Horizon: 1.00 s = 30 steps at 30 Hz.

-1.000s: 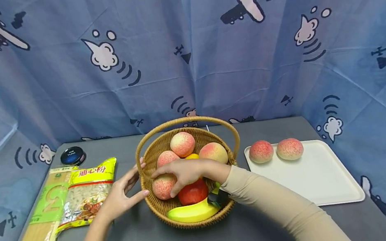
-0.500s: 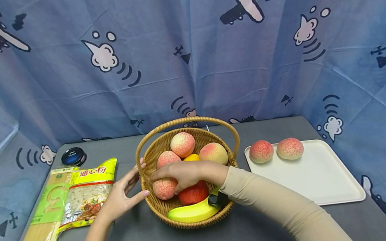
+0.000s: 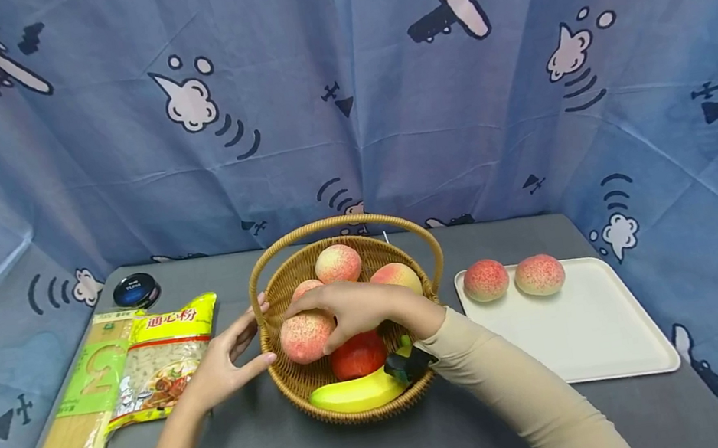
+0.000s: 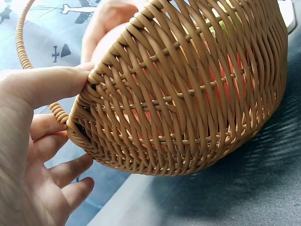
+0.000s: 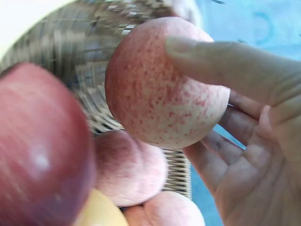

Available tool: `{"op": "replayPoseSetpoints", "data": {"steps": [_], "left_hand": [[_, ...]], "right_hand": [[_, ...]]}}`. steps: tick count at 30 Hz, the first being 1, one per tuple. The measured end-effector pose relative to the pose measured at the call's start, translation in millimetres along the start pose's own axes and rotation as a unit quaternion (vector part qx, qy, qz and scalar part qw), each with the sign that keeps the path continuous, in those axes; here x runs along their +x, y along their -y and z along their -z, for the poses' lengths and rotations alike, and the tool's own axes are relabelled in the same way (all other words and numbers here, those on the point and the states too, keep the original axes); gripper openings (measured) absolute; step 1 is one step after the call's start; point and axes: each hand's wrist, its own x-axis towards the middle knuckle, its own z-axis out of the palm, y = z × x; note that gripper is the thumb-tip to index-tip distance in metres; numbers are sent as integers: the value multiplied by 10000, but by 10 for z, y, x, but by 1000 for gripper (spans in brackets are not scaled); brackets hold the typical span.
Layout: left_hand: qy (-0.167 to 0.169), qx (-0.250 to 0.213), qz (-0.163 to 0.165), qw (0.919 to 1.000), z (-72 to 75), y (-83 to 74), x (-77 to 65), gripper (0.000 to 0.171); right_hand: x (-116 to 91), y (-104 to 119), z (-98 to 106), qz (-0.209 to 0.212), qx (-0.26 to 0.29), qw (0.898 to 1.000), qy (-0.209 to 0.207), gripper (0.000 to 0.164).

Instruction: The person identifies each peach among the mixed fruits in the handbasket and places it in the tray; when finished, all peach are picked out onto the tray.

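My right hand [image 3: 353, 304] grips a speckled pink peach [image 3: 306, 337] over the left part of the wicker basket [image 3: 375, 413]. In the right wrist view the thumb lies across the top of the peach and the fingers curve beneath it. At the basket's left side, my left hand [image 3: 230, 363] holds the rim by the foot of the handle [image 4: 58, 113]. Its thumb touches the rim, with the fingers round the outside. Inside the basket lie a pale peach [image 3: 338, 263], a yellow-pink peach [image 3: 398, 277], a red apple [image 3: 358, 356] and a banana [image 3: 359, 393]. Another peach is partly hidden behind my right hand.
On the right, a white tray [image 3: 597, 328] bears two red peaches [image 3: 513, 279] along its far edge. A macaroni bag [image 3: 160, 362], a long noodle pack [image 3: 75, 421] and a dark round tin [image 3: 136, 290] lie at left. The arched handle [image 3: 339, 221] stands over the basket.
My right hand has closed round the left peach and lifted it slightly, moving up a little. My left hand stays at the basket's rim.
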Motion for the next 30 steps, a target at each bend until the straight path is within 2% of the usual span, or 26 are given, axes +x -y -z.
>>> {"op": "replayPoseSetpoints", "data": {"steps": [7,11,16,19,25,30], "left_hand": [[80,-179,3,9998,10,7,1,73],[64,-185,104,9998,8,4,-5,74],[67,-198,30,9998,1,-1,0,73],[67,-200,-4,9998,5,-3,1,73],[35,-145,-50,9999,13,-4,8,72],[30,-148,22,9999,8,-4,4,73]], "right_hand": [[-252,45,144,-14,440,9967,-687,66],[-474,70,192,187,503,9885,-1411,67],[-815,108,151,431,536,9700,-2330,68],[-1026,128,86,389,801,9572,-2752,69],[-1452,133,-34,53,1598,9265,-3406,76],[-1827,70,-128,-401,1695,9034,-3919,79]]}}
